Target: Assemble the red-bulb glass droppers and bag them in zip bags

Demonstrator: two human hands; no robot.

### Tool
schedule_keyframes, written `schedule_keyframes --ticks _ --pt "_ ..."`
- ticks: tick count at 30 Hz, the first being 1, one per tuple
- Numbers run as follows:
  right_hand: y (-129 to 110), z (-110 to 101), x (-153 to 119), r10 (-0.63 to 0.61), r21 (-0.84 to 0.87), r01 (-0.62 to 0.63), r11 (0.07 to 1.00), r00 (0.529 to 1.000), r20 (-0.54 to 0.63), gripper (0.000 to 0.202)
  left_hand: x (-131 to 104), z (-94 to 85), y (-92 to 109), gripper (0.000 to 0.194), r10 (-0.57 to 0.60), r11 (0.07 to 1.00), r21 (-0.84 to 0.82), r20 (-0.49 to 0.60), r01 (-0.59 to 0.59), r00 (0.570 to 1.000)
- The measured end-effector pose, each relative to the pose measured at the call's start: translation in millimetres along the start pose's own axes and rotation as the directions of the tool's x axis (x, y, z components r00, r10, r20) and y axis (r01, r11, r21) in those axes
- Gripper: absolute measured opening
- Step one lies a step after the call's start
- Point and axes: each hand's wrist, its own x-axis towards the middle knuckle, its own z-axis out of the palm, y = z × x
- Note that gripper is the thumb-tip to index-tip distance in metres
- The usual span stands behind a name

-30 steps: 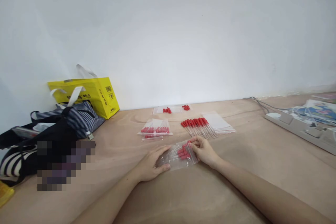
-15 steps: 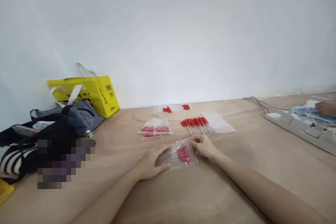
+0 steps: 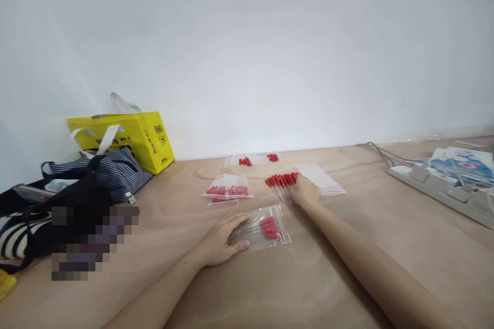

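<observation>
In the head view, a clear zip-lock bag (image 3: 257,234) lies on the table with several red-handled thin rods (image 3: 270,227) inside. My left hand (image 3: 224,239) holds its left end, thumb on the near side and fingers on the far side. Beyond the bag, a row of loose red-handled rods (image 3: 278,180) is fanned out, their thin shafts pointing toward me. My right hand (image 3: 306,191) is closed at the right end of this row, on a red-handled rod; its fingertips are partly hidden.
Filled bags (image 3: 227,191) lie behind my left hand, and more (image 3: 246,162) near the wall. A stack of flat bags (image 3: 322,181) sits right of the row. A power strip (image 3: 443,193) is at right; a yellow bag (image 3: 154,139) and a black bag (image 3: 77,216) stand left.
My right hand has let go of the zip-lock bag's right edge and moved away from me to the row of rods. My left hand stays on the bag. Another person's hand at far right has left view.
</observation>
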Motion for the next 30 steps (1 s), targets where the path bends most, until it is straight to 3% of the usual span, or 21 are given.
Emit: schedule_keyframes --ticks 7,12,15,18,20,25,30 --pt "-6.3 -0.1 1.4 -0.001 0.063 0.002 0.998 1.000 -0.012 0.028 -1.2 -2.4 4.5 0.053 -0.016 1.000 0.019 0.017 0.016 1.000" --pt "5.0 -15.9 -4.8 -0.179 0.246 0.190 0.950 0.982 -0.068 0.052 -0.9 -2.5 4.6 0.054 -0.034 0.999 0.032 0.036 0.033 0.999" --pt "18.1 -17.5 -17.9 -0.251 0.551 0.300 0.779 0.954 -0.164 0.069 -0.4 -2.2 3.6 0.054 -0.025 0.999 0.035 0.037 0.024 0.999" --pt "26.8 -7.4 -35.6 -0.189 0.804 0.244 0.543 0.968 -0.166 0.067 -0.2 -2.3 3.1 0.054 -0.027 0.999 0.037 0.041 0.026 0.999" --pt "28.1 3.0 -45.5 -0.128 0.885 0.179 0.429 0.982 -0.137 0.059 -0.3 -2.5 3.1 0.054 -0.029 0.999 0.033 0.037 0.028 0.999" --pt "20.6 20.7 -55.1 -0.014 0.945 0.044 0.323 0.999 -0.041 0.051 -0.1 -2.4 2.1 0.055 -0.019 1.000 0.022 0.015 0.019 1.000" --pt "9.6 23.3 -61.0 -0.049 0.977 -0.091 0.191 0.994 0.102 0.030 0.3 -0.7 -1.2 0.054 0.004 1.000 0.005 -0.003 -0.004 1.000"
